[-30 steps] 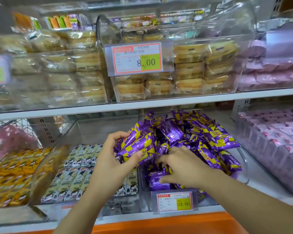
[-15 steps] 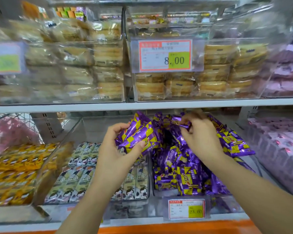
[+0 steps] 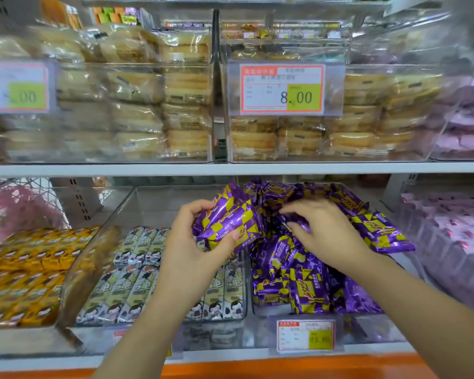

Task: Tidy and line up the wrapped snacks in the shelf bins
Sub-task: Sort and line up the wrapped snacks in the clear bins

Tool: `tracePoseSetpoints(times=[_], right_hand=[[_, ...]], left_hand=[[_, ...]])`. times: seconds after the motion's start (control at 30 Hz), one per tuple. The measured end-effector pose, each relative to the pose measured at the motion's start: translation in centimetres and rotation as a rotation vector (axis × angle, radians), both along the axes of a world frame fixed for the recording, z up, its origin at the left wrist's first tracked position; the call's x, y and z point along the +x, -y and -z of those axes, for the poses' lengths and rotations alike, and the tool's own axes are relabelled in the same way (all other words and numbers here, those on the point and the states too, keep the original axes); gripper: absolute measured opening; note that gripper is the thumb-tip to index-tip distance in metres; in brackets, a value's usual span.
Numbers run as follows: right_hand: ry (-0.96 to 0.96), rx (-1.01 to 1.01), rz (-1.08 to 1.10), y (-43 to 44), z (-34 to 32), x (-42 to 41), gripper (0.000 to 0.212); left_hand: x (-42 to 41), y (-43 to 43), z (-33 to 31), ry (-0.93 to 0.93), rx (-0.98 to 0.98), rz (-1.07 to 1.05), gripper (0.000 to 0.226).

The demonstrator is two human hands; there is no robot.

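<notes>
**A:** Surroundings, obstructions?
**B:** Cream cartoon-print bars (image 3: 137,283) are in the bin to the left, with orange packs (image 3: 19,274) beyond them and pink packs (image 3: 454,236) to the right. The upper shelf (image 3: 230,168) carries wrapped cakes (image 3: 298,135). The left forearm crosses in front of the cream bars. The right hand (image 3: 331,233) covers the middle of the pile.

**A:** Orientation?
**B:** The bundle of purple-and-yellow snack packs (image 3: 230,220) is raised at the left edge of the clear bin (image 3: 372,328), long axis near upright and slightly tilted. The pile of purple-and-yellow packs (image 3: 298,277) fills that bin at mixed angles.

**A:** Grip?
**B:** The left hand (image 3: 192,242) is clamped on the bundle, thumb across the front and fingers curled behind. The right hand's fingers curl down onto the pile; cannot tell whether they pinch a pack.
</notes>
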State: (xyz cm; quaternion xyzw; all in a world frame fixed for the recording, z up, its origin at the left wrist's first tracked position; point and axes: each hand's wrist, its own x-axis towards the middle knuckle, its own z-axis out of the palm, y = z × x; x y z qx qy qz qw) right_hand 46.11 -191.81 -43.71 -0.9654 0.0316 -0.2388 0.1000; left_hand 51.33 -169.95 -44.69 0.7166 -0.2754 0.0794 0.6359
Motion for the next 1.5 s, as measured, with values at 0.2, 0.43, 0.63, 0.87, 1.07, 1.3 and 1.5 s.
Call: tracePoseSetpoints(times=[0.2,0.43,0.63,0.87,1.07,1.3,1.5], right_hand=[[-0.698,-0.018,-0.111,-1.0,0.1,-2.7,0.056],[-0.683,-0.091,-0.099,-0.9,1.0,-3.3,0.069],[-0.410,0.131,-0.157,-1.4,-0.1,-3.4,0.046],[-0.502,0.109,-0.140,-2.9,2.3,-1.9,0.037],[-0.613,-0.016,-0.073,-3.0,2.2,-1.4,0.041],[-0.627,-0.123,-0.042,-3.1,3.5,-1.1,0.045],[-0.702,0.115,-0.106,-1.4,1.4,-1.6,0.008]], left_hand=[[-0.3,-0.1,0.1,0.003,0.014,-0.003,0.040],[-0.9,0.1,0.2,0.015,0.044,0.016,0.039],[-0.6,0.2,0.4,0.022,0.032,0.000,0.041],[-0.6,0.0,0.4,0.013,0.010,0.009,0.040],[-0.5,-0.2,0.4,-0.004,0.001,0.010,0.041],[-0.5,-0.5,0.5,-0.002,0.008,0.008,0.041],[-0.5,-0.6,0.4,0.008,0.010,0.007,0.040]])
